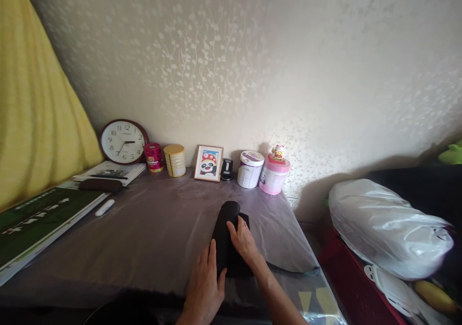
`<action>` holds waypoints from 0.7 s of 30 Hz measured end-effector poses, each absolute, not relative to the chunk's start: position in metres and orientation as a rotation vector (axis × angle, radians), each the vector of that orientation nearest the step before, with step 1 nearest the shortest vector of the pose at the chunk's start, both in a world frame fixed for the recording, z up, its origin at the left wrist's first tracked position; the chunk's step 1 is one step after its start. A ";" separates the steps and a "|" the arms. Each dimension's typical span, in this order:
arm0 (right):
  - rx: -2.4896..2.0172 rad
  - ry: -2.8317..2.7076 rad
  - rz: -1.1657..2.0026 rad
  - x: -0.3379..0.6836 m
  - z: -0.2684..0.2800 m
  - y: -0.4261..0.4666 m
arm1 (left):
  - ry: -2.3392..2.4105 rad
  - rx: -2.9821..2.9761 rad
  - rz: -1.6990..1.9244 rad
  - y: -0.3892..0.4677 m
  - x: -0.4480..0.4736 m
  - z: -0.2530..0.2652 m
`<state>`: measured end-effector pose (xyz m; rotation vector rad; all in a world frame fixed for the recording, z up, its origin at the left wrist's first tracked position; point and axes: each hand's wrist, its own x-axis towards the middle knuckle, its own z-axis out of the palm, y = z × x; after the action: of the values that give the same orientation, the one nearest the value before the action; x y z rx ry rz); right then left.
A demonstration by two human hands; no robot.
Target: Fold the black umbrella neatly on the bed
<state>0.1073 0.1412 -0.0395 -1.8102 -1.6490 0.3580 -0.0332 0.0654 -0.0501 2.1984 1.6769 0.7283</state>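
A long black rolled bundle [225, 233] lies on the table between my hands, its far end rounded. A flat black flap [245, 219] shows along its right side. I cannot make out exactly what kind of thing it is. My left hand [206, 279] grips its near left side, fingers along the edge and thumb at the near end. From the right, my right hand [242, 238] holds it with thumb and fingers on the upper part. Part of the bundle's right side is hidden beneath that hand.
Along the wall stand a clock [123, 142], a pink can [154, 157], a yellow-lidded can [175, 161], a picture frame [209, 163], a black stand [227, 169] and two tubs [250, 170]. A green book [43, 224] and white device [105, 208] lie left. A plastic bag [386, 224] sits right.
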 end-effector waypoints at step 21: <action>-2.190 -1.599 0.359 0.053 -0.009 0.150 | 1.609 2.158 0.399 0.056 -0.032 -0.050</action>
<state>0.0530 0.1500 -0.0088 -2.1897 -1.5985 0.3590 -0.0318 0.0558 -0.0499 2.1579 1.6088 0.3992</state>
